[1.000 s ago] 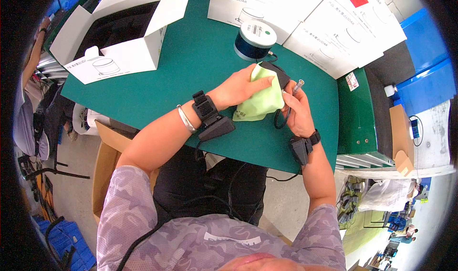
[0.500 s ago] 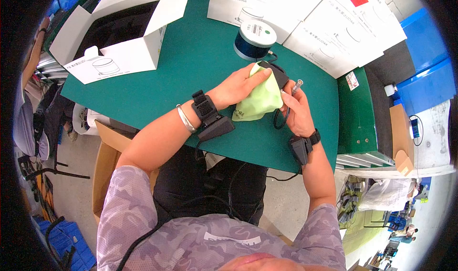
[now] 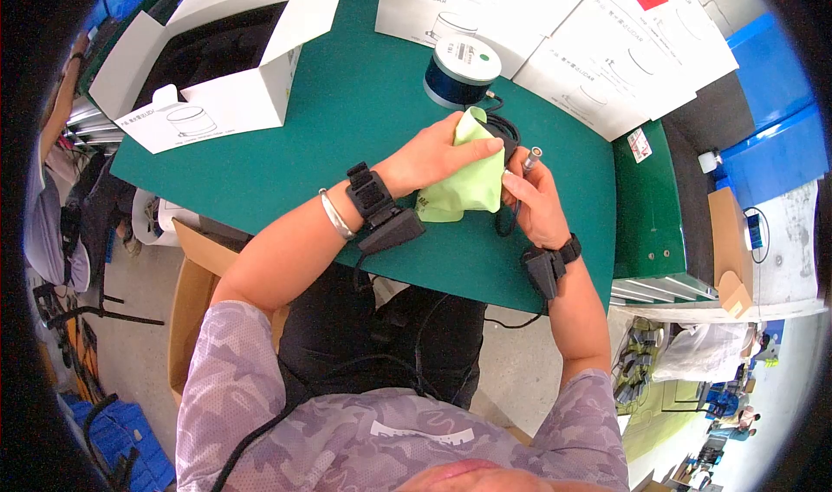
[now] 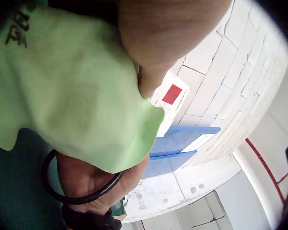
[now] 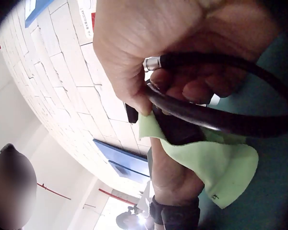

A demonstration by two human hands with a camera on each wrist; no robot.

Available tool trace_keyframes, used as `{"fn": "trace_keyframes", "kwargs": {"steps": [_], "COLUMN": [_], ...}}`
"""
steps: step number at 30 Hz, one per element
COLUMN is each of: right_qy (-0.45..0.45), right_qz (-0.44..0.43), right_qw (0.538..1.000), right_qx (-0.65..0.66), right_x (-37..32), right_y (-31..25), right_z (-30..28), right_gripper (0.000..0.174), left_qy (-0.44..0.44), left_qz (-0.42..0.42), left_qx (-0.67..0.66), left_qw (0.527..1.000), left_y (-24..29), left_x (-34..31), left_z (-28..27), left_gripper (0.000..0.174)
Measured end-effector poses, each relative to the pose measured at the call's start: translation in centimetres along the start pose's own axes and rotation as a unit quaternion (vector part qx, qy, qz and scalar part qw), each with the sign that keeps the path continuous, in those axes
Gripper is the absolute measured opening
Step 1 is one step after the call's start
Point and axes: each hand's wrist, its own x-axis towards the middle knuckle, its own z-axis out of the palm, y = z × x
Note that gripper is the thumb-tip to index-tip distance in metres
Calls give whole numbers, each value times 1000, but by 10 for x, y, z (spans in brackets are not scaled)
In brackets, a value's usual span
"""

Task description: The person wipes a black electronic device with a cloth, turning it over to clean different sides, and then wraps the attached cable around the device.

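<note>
My left hand (image 3: pixel 431 156) grips a light green cloth (image 3: pixel 461 188), thumb on top, and the cloth is wrapped against a small black box. In the right wrist view part of that black box (image 5: pixel 177 129) shows behind the cloth's edge. My right hand (image 3: pixel 544 204) holds the box's other side together with a looped black cable (image 5: pixel 230 120). A metal plug (image 3: pixel 533 156) on the cable sticks up by the right fingers. Just beyond both hands, a round lidar unit (image 3: pixel 466 61) with a white top and dark blue side stands on the green table (image 3: pixel 364 84).
At the back left stands an opened white carton (image 3: pixel 208 128) with a dark interior. White lidar cartons (image 3: pixel 572 80) line the back right edge. A green cabinet (image 3: pixel 650 206) adjoins the table on the right. A brown cardboard box (image 3: pixel 195 293) is on the floor at left.
The cloth and left thumb have slid over the black box, covering more of it. The right hand and plug have shifted slightly left. The lidar unit stays in place.
</note>
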Motion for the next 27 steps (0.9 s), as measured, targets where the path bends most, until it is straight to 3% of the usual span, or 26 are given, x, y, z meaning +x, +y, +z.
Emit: {"fn": "trace_keyframes", "kwargs": {"steps": [7,16,27], "right_qy": [1,-8,-1], "right_qz": [2,-1,4], "right_qw": [1000,1000,1000], "right_qx": [1,-4,0], "right_x": [0,0,0], "right_y": [0,-1,-1], "right_z": [1,2,3], "right_gripper": [27,26,26], "left_qy": [12,26,22], "left_qz": [-16,-18,-12], "left_qx": [-23,14,1], "left_qw": [1000,999,1000], "left_y": [-2,-9,-4], "left_x": [-2,2,0], "left_z": [0,-4,-2], "left_gripper": [39,51,48]}}
